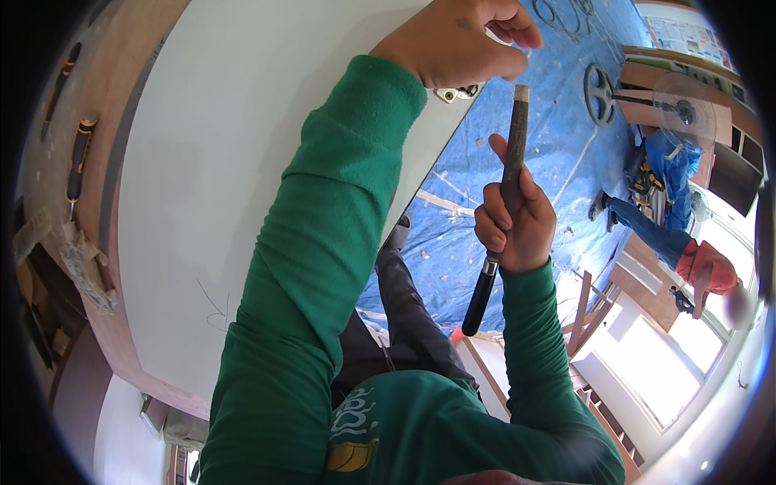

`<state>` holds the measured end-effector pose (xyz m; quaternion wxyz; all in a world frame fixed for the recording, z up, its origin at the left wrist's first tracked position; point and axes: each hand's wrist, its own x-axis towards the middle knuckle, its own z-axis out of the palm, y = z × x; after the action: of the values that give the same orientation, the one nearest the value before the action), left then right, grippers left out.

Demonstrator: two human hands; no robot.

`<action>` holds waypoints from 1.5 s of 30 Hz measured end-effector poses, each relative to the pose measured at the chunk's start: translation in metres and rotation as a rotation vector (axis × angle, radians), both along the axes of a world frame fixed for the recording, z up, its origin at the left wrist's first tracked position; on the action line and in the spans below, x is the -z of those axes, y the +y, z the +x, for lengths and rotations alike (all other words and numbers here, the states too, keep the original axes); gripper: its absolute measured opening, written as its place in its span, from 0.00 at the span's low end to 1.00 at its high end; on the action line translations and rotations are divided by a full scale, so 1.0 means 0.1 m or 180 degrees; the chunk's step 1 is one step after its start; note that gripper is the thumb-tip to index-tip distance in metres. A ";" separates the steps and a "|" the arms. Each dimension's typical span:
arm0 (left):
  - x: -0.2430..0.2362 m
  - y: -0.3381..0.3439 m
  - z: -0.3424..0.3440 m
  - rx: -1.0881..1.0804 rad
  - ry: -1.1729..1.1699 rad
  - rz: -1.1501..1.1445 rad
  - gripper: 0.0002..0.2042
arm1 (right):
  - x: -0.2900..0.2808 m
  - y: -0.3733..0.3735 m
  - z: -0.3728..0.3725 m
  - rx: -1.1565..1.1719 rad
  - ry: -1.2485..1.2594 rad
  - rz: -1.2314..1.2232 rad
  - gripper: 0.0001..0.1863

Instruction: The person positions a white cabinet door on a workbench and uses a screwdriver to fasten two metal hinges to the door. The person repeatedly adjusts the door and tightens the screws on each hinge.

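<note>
Fingers of my right hand (525,230) are closed around the file (514,153), seen in the head view: the lower ones curl over it from the left, the thumb lies along its right side, and the index finger reaches up behind the blade. The file runs nearly upright in that view, leaning a little, with its pale tip up and to the right and its black handle (482,297) sloping down toward my lap. Most of the blade stands above my grip, so its tip is nearer to my left hand (453,40) than to my right. That tip sits just below my left thumb, apart from it as seen from here, though I cannot tell how much depth lies between them. My left fingers are half curled, with the thumb parted from them and nothing visible in the gap. Just under my left wrist a metal hinge (457,94) sits by the edge of the white board (202,121); I cannot tell whether the wrist touches it. To the right, the file stands out against the blue sheet (566,145) on the floor, clear of the board's edge
</note>
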<state>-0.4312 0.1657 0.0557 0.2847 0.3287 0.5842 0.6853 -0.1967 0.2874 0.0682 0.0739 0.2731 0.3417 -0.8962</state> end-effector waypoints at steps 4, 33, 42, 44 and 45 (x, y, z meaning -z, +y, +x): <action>0.00 0.00 -0.01 0.0002 0.0004 0.0006 0.20 | 0.04 -0.03 -0.02 -0.0039 0.0045 -0.0251 0.32; 0.06 0.03 -0.06 -0.0124 -0.0198 0.0405 0.16 | 0.09 -0.39 -0.54 -0.0294 -0.0600 0.3043 0.15; 0.01 0.01 -0.03 -0.0130 0.0217 0.0169 0.18 | 0.06 -0.39 -0.49 -0.0501 -0.0727 0.3304 0.16; 0.04 0.03 -0.03 -0.0096 0.0230 0.0099 0.18 | 0.06 -0.39 -0.51 -0.0488 -0.0709 0.3307 0.16; 0.06 0.03 -0.03 -0.0077 0.0208 0.0166 0.18 | 0.05 -0.38 -0.57 -0.0487 -0.0704 0.3288 0.16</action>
<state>-0.4344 0.1692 0.0501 0.2485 0.3512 0.5790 0.6926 -0.2535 0.2494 0.0631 0.0304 0.3410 0.7476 -0.5691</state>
